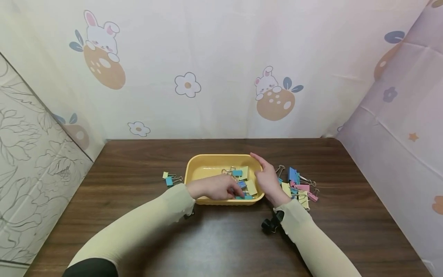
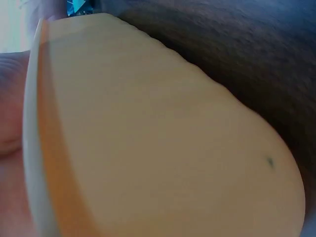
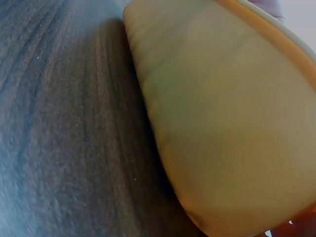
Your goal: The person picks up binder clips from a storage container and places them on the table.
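A yellow plastic tray [image 1: 204, 161] stands on the table, with binder clips lying mostly in its right half. My left hand [image 1: 216, 187] reaches over the front rim, its bent fingers down at a teal binder clip [image 1: 248, 197]; whether they pinch it is hidden. Beside them lie a blue binder clip [image 1: 241, 184], a yellow binder clip [image 1: 251, 187] and another teal clip [image 1: 237, 173]. My right hand [image 1: 269, 181] grips the tray's right end, thumb over the rim. The tray's outer wall [image 2: 163, 123] fills the left wrist view, and its wall [image 3: 222, 113] also dominates the right wrist view.
Right of the tray is a loose pile of blue, pink and yellow binder clips [image 1: 302, 187]. To the left lie a small yellow clip [image 1: 165, 175] and a blue clip [image 1: 169, 181]. A black binder clip [image 1: 268, 226] is near my right wrist. A patterned curtain [image 1: 221, 46] hangs behind the table.
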Tool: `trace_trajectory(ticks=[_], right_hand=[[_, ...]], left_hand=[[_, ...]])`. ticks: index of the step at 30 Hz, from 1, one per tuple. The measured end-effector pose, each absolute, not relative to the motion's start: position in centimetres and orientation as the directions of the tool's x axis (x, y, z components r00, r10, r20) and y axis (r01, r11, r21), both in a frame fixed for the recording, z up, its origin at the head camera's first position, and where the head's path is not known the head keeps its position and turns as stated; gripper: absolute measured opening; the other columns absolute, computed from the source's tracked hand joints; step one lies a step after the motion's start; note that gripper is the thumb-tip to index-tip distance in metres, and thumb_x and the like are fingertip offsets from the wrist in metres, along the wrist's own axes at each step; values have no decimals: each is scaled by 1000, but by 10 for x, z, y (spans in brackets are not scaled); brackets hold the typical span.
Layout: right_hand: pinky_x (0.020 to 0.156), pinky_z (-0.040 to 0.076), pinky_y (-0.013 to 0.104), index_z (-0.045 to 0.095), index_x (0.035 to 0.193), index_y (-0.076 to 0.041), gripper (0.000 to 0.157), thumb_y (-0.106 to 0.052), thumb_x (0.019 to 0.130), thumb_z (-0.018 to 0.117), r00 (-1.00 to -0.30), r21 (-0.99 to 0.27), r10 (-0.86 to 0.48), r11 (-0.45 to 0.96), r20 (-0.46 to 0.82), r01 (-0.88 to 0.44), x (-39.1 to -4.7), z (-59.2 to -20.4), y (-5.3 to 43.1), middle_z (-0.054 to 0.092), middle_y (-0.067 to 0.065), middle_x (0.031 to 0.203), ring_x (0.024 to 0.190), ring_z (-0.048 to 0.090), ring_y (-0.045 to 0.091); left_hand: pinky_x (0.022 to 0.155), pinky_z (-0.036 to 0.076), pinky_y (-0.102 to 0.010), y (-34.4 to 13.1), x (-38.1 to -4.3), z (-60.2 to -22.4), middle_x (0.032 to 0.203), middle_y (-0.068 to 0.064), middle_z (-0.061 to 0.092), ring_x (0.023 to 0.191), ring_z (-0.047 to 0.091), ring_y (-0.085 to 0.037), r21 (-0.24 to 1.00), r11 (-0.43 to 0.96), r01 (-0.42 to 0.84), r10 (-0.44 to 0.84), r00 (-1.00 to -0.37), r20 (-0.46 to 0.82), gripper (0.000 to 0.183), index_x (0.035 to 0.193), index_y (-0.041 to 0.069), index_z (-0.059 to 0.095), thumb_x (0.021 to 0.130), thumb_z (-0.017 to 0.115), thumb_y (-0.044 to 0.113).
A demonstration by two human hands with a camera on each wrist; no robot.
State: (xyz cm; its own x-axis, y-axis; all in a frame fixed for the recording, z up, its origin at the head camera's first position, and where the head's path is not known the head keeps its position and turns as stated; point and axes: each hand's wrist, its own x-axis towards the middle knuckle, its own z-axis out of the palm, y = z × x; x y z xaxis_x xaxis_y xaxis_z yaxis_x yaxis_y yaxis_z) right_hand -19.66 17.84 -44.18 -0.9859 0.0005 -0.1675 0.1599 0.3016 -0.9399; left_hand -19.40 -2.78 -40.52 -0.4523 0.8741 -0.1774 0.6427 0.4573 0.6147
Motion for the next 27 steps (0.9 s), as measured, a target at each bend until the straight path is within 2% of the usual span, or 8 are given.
trace_trajectory(ticks=[5, 10, 16, 20, 27], right_hand=[[98, 45, 43, 43, 151, -28, 69, 9, 94, 39, -981, -938, 7, 293, -194, 187, -197, -443, 179, 30, 6, 160, 132, 43, 29], [91, 47, 39, 43, 152, -28, 68, 8, 94, 39, -984, -936, 1, 307, -179, 171, -198, -443, 180, 31, 7, 160, 130, 45, 30], [94, 43, 39, 43, 151, -26, 66, 8, 95, 39, -987, -937, -11, 317, -157, 146, -197, -441, 180, 31, 8, 159, 132, 43, 30], [94, 44, 41, 43, 151, -26, 66, 8, 95, 39, -987, -937, -12, 313, -163, 151, -197, -441, 180, 31, 8, 159, 131, 43, 31], [97, 43, 42, 42, 152, -27, 67, 7, 94, 39, -987, -938, -5, 311, -162, 153, -197, -441, 180, 30, 8, 160, 133, 42, 30]], left_hand=[[83, 49, -17, -22, -193, -407, 102, 3, 74, 92, 65, -2, 608, 468, 641, 863, -479, -160, 21, 108, 11, 78, 92, 68, 1], [82, 49, -17, -22, -194, -407, 100, 5, 73, 89, 64, 0, 650, 459, 606, 861, -482, -159, 20, 109, 9, 76, 94, 67, 3], [87, 47, -20, -29, -196, -405, 102, 10, 71, 93, 62, 0, 745, 427, 513, 859, -487, -158, 21, 114, 11, 75, 97, 67, 19], [85, 49, -20, -32, -193, -404, 100, 13, 70, 90, 64, 0, 770, 416, 483, 848, -512, -138, 23, 113, 13, 75, 93, 72, 25], [76, 52, -18, -35, -180, -402, 93, 14, 69, 80, 65, 2, 749, 399, 529, 819, -573, -32, 20, 104, 15, 76, 87, 79, 23]])
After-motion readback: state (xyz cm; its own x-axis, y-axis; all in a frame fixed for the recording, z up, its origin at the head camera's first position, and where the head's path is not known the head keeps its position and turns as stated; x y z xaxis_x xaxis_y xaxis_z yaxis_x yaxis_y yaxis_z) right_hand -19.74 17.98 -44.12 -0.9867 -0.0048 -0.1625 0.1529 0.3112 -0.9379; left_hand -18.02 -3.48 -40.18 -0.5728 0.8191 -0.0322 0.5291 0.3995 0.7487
